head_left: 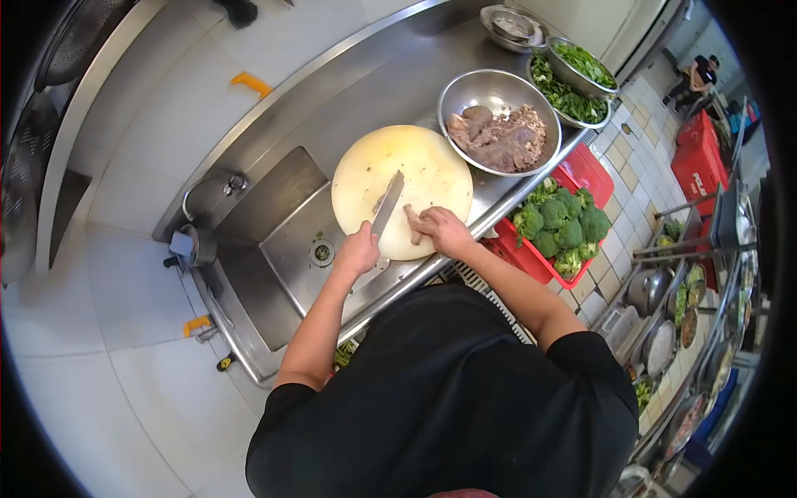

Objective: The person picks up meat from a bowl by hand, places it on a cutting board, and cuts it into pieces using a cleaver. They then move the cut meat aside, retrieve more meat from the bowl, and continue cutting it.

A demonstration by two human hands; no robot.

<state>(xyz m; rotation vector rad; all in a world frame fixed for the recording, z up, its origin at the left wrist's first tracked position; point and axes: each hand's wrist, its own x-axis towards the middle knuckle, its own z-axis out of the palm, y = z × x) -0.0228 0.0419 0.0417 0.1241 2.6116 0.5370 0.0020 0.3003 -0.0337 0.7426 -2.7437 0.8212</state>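
In the head view, my left hand [357, 251] is closed around the handle of a knife [388, 202]. Its broad blade points away from me over a round, pale yellow chopping board [357, 166]. My right hand [448, 233] has its fingers closed on a small strip of cooked-looking meat [412, 217] lying on the board, a short way to the right of the blade. Small dark scraps dot the board's surface. Just beyond my right hand stands a steel bowl [455, 91] with large brownish chunks of meat [506, 141] and smaller pieces in it.
A steel sink [286, 187] lies left of the board, with its tap [235, 183] at the back. Bowls of green leaves [573, 91] stand at the counter's far end. Below the right edge is a red crate [531, 259] of broccoli [558, 217]. Shelves with food line the right; a person [700, 76] is farther off.
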